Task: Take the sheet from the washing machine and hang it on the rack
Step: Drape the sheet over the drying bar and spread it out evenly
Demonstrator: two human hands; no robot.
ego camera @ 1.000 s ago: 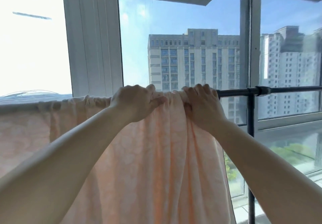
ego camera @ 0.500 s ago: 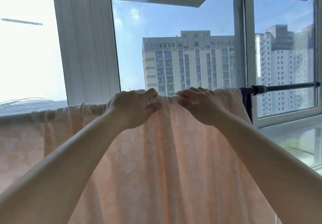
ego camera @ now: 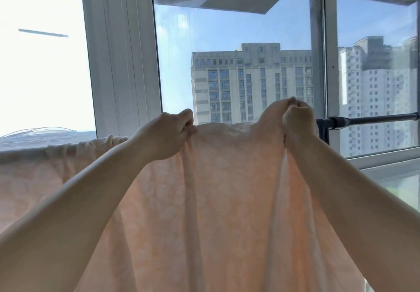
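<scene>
A pale peach sheet with a faint white pattern hangs over the black rack bar, draping down across most of the lower view. The fabric is bunched along the top at the left. My left hand pinches the sheet's top edge near the middle. My right hand grips the top edge farther right and lifts it a little above the bar. Only the bar's right end and a piece of its black upright show; the rest is under the sheet.
Large windows with white frames stand right behind the rack, with tall buildings outside. A window sill runs at the lower right.
My hands have moved apart along the top edge. My right hand slid right toward the bar's joint and raised the fabric, spreading the sheet wider over the bar.
</scene>
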